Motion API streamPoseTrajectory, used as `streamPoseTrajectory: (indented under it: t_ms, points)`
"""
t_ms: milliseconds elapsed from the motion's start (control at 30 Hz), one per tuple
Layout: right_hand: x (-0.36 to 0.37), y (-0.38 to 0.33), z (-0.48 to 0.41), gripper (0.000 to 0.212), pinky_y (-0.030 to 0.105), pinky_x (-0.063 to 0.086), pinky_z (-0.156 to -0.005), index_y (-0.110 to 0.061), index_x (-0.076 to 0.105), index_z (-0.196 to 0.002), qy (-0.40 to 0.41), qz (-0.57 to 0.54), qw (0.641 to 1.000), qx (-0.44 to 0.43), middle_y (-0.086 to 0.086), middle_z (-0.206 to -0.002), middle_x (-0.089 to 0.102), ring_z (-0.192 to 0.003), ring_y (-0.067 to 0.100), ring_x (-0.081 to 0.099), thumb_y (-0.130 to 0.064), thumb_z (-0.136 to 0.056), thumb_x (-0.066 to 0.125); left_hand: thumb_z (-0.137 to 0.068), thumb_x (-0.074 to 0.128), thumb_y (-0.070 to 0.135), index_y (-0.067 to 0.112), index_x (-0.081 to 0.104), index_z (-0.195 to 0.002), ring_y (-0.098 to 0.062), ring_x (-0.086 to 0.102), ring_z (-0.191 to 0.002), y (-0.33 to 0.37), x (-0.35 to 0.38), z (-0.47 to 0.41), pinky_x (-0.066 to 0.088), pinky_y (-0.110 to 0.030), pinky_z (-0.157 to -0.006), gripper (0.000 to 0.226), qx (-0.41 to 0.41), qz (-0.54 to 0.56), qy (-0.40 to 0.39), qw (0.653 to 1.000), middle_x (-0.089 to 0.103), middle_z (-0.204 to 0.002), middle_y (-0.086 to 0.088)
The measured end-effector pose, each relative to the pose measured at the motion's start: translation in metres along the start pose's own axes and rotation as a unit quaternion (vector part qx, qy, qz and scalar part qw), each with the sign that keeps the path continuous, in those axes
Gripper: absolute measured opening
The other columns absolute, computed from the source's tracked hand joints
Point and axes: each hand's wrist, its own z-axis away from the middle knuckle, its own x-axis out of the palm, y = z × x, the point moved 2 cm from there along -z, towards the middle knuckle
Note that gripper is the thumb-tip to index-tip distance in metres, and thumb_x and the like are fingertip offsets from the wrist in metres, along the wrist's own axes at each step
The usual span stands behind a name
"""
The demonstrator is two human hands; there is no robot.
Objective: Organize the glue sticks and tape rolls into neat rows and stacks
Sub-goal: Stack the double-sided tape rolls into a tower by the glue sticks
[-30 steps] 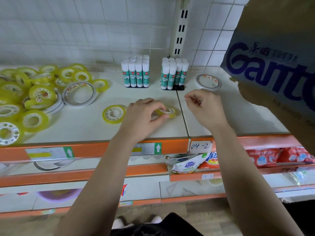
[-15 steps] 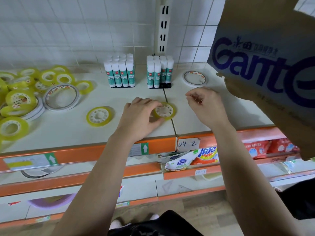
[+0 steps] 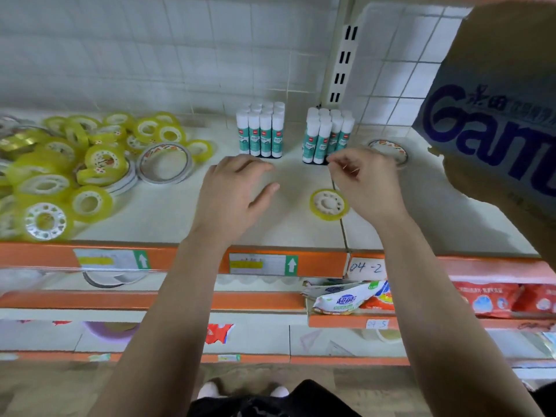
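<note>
Yellow tape roll [image 3: 329, 204] flat beside the right hand [image 3: 365, 183] with curled, empty fingers, left hand [image 3: 234, 194] fingers apart and relaxed, glue sticks [image 3: 261, 136] just beyond the fingertips

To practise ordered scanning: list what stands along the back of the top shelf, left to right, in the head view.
Heap of yellow tape rolls → large white tape ring → left glue stick block → right glue stick block → flat white tape roll → cardboard box

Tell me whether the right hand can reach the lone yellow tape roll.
Probably yes: the yellow tape roll lies flat and uncovered just beside the right hand, with the left hand clear of it.
</note>
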Motion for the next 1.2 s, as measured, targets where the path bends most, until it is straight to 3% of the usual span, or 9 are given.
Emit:
streamPoseTrajectory:
  t_ms: [367, 467, 633, 800, 967, 1033, 1100, 1200]
  points:
    - [0.095, -0.110, -0.036, 0.014, 0.005, 0.040, -0.070, -0.013, 0.074, -0.094, -0.061, -0.080, 0.990, -0.099, 0.002, -0.087, 0.067, -0.066, 0.004, 0.055, -0.011, -0.085, 0.064, -0.088, 0.054, 0.037, 0.016, 0.069, -0.112, -0.036, 0.062, -0.097, -0.099, -0.094, 0.047, 0.048, -0.047, -0.083, 0.035, -0.103, -0.123, 0.108, 0.981, 0.067, -0.109, -0.006]
    - [0.120, -0.135, -0.039, 0.016, 0.005, 0.041, -0.069, -0.011, 0.074, -0.093, -0.060, -0.102, 0.986, -0.117, 0.002, -0.084, 0.065, -0.065, 0.001, 0.054, -0.011, -0.082, 0.063, -0.089, 0.056, 0.034, 0.016, 0.069, -0.112, -0.034, 0.061, -0.098, -0.123, -0.115, 0.057, 0.048, -0.044, -0.082, 0.032, -0.115, -0.136, 0.119, 0.977, 0.067, -0.109, -0.006]
    - [0.161, -0.162, -0.044, 0.012, 0.015, 0.044, -0.071, -0.013, 0.075, -0.088, -0.064, -0.084, 0.985, -0.134, 0.001, -0.080, 0.065, -0.066, 0.010, 0.058, -0.013, -0.080, 0.066, -0.090, 0.058, 0.032, 0.015, 0.068, -0.112, -0.035, 0.061, -0.096, -0.157, -0.140, 0.067, 0.048, -0.045, -0.082, 0.030, -0.105, -0.139, 0.113, 0.978, 0.067, -0.105, -0.006]
    - [0.189, -0.176, -0.042, 0.006, 0.013, 0.035, -0.067, -0.012, 0.074, -0.081, -0.080, -0.038, 0.988, -0.128, 0.004, -0.079, 0.068, -0.069, 0.019, 0.062, -0.011, -0.078, 0.069, -0.092, 0.052, 0.039, 0.015, 0.068, -0.113, -0.034, 0.061, -0.098, -0.180, -0.141, 0.070, 0.048, -0.045, -0.084, 0.035, -0.093, -0.129, 0.093, 0.983, 0.067, -0.110, -0.007]
    - [0.209, -0.177, -0.039, 0.009, 0.022, 0.046, -0.077, -0.014, 0.077, -0.088, -0.150, 0.012, 0.983, -0.101, 0.005, -0.087, 0.072, -0.084, 0.022, 0.066, -0.016, -0.081, 0.072, -0.092, 0.051, 0.040, 0.018, 0.068, -0.113, -0.032, 0.060, -0.102, -0.193, -0.136, 0.074, 0.044, -0.042, -0.084, 0.035, -0.083, -0.126, 0.085, 0.985, 0.067, -0.112, -0.004]
    - [0.214, -0.173, -0.037, 0.013, 0.036, 0.052, -0.084, -0.018, 0.077, -0.092, -0.175, 0.038, 0.981, -0.079, 0.003, -0.090, 0.072, -0.089, 0.023, 0.066, -0.025, -0.080, 0.074, -0.093, 0.051, 0.041, 0.019, 0.068, -0.113, -0.031, 0.060, -0.103, -0.197, -0.135, 0.074, 0.043, -0.042, -0.085, 0.034, -0.080, -0.121, 0.081, 0.986, 0.066, -0.112, -0.003]
    - [0.217, -0.171, -0.034, 0.018, 0.044, 0.050, -0.087, -0.020, 0.076, -0.093, -0.176, 0.066, 0.980, -0.065, 0.002, -0.092, 0.071, -0.094, 0.025, 0.064, -0.031, -0.079, 0.076, -0.093, 0.051, 0.040, 0.020, 0.068, -0.114, -0.030, 0.059, -0.103, -0.199, -0.134, 0.075, 0.042, -0.041, -0.086, 0.034, -0.076, -0.114, 0.077, 0.988, 0.066, -0.112, -0.002]
    - [0.219, -0.169, -0.034, 0.019, 0.044, 0.049, -0.086, -0.018, 0.076, -0.092, -0.162, 0.075, 0.982, -0.057, 0.003, -0.090, 0.069, -0.095, 0.028, 0.060, -0.032, -0.079, 0.077, -0.093, 0.053, 0.037, 0.022, 0.068, -0.116, -0.029, 0.059, -0.104, -0.203, -0.133, 0.077, 0.040, -0.041, -0.089, 0.031, -0.072, -0.105, 0.072, 0.989, 0.066, -0.112, -0.001]
